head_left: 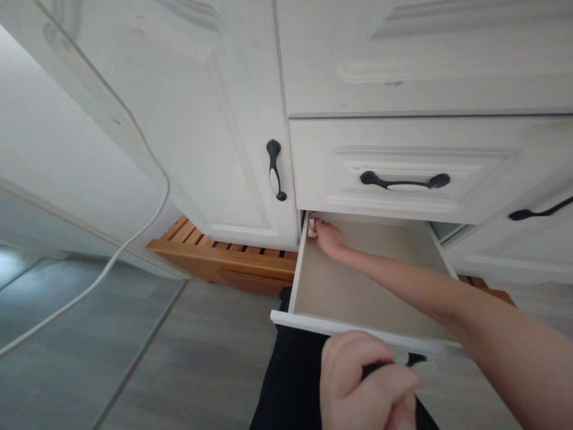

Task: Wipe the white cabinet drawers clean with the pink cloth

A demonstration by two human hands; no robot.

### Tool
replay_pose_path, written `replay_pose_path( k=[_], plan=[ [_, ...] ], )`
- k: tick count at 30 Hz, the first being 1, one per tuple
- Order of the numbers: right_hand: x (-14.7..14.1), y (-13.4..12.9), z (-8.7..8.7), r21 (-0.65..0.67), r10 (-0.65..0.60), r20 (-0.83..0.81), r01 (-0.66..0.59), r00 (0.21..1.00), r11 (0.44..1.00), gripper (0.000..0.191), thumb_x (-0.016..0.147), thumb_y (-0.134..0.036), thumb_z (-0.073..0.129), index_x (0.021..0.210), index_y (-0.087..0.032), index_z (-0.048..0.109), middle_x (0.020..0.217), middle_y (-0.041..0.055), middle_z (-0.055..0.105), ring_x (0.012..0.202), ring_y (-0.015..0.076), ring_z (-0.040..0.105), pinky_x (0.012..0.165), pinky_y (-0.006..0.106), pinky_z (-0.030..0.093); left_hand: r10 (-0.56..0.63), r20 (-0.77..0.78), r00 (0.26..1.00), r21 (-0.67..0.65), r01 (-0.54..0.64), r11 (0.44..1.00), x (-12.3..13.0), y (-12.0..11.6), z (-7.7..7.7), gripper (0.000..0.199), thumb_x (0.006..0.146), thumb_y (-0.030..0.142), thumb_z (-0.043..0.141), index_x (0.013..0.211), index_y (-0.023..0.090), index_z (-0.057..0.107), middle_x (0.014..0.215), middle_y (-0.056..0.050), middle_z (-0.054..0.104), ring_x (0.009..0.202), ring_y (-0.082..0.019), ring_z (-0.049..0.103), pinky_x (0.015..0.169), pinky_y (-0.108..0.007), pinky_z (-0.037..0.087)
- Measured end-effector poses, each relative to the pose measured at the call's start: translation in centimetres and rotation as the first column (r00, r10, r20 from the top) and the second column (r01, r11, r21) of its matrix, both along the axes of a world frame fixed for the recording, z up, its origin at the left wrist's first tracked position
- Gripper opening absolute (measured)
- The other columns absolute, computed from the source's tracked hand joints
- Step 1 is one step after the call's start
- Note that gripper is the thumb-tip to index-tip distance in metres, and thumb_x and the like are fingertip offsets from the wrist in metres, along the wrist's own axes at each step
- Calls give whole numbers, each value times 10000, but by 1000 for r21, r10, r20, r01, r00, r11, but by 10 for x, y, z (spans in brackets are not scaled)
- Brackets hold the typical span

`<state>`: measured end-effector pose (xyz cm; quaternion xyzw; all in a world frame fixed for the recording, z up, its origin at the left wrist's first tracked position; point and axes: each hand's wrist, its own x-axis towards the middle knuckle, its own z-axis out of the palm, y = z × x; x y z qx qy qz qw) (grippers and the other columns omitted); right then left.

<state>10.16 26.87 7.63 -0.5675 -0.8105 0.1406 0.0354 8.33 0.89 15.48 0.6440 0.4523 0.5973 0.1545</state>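
A pulled-out white drawer (pixel 358 328) stands in front of me, its pale inside bare. My right hand (pixel 329 237) reaches across into its back left corner, fingers closed on a small crumpled white cloth (pixel 312 227); whether it is cloth or tissue is hard to tell. The cloth is against the drawer's left side wall. Lower down, my left hand (pixel 364 379) is curled round the black drawer handle (pixel 416 359) on the front panel, most of which my fingers hide.
Above is a closed drawer with a black handle (pixel 405 181). A cabinet door (pixel 233 149) with its own handle (pixel 275 170) is on the left. Below it sits a slatted wooden rack (pixel 224 260). A white cable (pixel 134 239) hangs down to the left over the grey floor (pixel 215 352).
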Motion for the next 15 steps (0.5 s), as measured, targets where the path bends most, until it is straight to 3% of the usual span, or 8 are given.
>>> replay_pose_path(
  k=[3, 5, 8, 10, 12, 15],
  plan=[
    [22, -40, -4, -44, 193, -17, -194, 981, 980, 294, 940, -207, 462, 1195, -200, 609, 1120, 100, 705, 1004, 242, 633, 807, 324, 445, 171, -102, 980, 133, -157, 979, 15, 9, -27, 241, 932, 155, 489, 935, 234, 717, 999, -46, 669, 1054, -181, 615, 925, -330, 492],
    [38, -66, -5, -77, 373, -50, -376, 927, 924, 220, 925, -247, 532, 1109, -239, 653, 1076, 40, 715, 1016, 214, 618, 814, 293, 429, 222, -151, 963, 206, -189, 960, 23, 16, -45, 247, 918, 141, 505, 950, 234, 732, 1001, -19, 700, 1083, -160, 606, 984, -313, 430],
    [52, -92, -5, -118, 660, -128, -672, 740, 731, 176, 918, -263, 571, 1046, -276, 691, 1016, -9, 719, 965, 183, 612, 743, 276, 401, 307, -363, 880, 380, -161, 911, 24, 24, -67, 223, 839, 152, 656, 1025, 240, 741, 1022, 23, 728, 1096, -136, 588, 1059, -307, 349],
    [56, -92, 0, -163, 768, -137, -779, 626, 605, 171, 924, -254, 568, 1024, -281, 703, 975, -20, 714, 886, 165, 610, 655, 271, 367, 352, -448, 822, 443, -138, 886, 19, 25, -75, 311, 776, 187, 748, 1078, 258, 737, 1058, 33, 726, 1113, -137, 575, 1087, -319, 321],
    [57, -78, 10, -156, 796, -56, -793, 602, 589, 166, 936, -262, 565, 1014, -294, 709, 975, -24, 706, 878, 159, 603, 616, 265, 348, 347, -491, 799, 433, -122, 893, 14, 24, -79, 368, 754, 200, 771, 1111, 279, 729, 1084, 39, 723, 1117, -138, 576, 1075, -321, 327],
    [56, -34, 25, -3, 732, 99, -736, 674, 677, 226, 979, -239, 494, 1019, -277, 713, 1112, 25, 689, 1067, 207, 568, 725, 289, 400, 343, -516, 785, 420, -117, 900, 15, 23, -77, 349, 761, 202, 746, 1099, 291, 728, 1079, 46, 723, 1092, -132, 589, 1029, -315, 350]
  ],
)
